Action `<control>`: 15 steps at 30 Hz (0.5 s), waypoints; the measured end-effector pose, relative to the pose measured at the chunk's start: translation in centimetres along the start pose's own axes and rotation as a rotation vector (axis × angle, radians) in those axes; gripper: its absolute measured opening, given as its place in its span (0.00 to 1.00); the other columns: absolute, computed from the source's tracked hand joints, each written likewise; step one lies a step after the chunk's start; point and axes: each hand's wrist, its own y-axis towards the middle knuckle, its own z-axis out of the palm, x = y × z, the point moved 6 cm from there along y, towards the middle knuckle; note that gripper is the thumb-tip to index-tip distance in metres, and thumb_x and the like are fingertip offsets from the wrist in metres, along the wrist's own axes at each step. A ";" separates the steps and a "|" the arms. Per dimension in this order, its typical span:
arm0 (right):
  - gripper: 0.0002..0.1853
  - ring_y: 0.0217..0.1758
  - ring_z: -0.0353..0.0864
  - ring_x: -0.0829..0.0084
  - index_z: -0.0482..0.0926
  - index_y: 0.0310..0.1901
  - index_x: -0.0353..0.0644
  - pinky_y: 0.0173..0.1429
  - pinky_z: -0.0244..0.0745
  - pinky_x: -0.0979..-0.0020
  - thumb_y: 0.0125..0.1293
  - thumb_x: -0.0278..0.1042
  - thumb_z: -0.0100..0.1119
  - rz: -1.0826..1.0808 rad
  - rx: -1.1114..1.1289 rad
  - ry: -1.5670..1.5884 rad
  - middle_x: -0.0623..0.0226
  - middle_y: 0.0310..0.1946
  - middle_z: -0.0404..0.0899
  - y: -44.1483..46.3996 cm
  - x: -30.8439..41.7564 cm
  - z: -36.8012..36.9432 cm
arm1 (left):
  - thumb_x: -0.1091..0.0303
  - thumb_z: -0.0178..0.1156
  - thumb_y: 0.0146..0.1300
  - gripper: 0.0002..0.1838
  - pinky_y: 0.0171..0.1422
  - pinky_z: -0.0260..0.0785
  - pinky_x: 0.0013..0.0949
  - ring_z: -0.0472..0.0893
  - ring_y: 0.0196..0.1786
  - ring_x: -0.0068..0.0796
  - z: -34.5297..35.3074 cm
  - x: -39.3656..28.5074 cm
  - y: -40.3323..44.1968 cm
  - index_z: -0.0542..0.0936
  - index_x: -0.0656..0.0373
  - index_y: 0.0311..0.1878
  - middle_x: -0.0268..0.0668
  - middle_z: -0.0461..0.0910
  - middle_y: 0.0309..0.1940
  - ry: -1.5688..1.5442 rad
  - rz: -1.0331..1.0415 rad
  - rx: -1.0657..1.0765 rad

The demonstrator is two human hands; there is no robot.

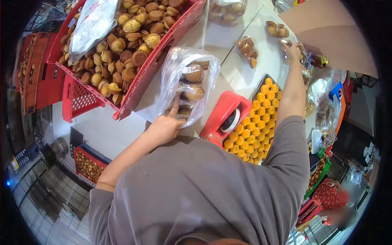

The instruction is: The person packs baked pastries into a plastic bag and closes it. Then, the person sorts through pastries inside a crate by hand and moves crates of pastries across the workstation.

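Note:
My left hand (167, 124) lies at the near end of a clear plastic bag (192, 87) with several round brown cakes in it. Its index finger is stretched out over the bag. At the upper right, my right arm reaches far across the table, and my right hand (291, 52) is at a small clear pack of cakes (301, 51); its fingers are too small to make out. Beside that hand lie another small pack (277, 30) and a larger pack (248, 51).
A red crate (151, 63) heaped with small cakes and a white plastic bag (93, 26) stands at upper left. A red tape dispenser (222, 114) sits beside a tray of yellow-orange round pieces (255, 122). At lower right is a person in red (326, 196).

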 end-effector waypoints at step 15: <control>0.23 0.42 0.72 0.77 0.64 0.51 0.35 0.47 0.68 0.76 0.56 0.36 0.55 -0.453 1.048 1.144 0.66 0.44 0.70 -14.7 12.0 -7.6 | 0.75 0.55 0.41 0.13 0.39 0.71 0.40 0.76 0.29 0.52 -0.9 -0.6 0.2 0.77 0.49 0.33 0.66 0.40 0.58 -0.021 0.091 -0.076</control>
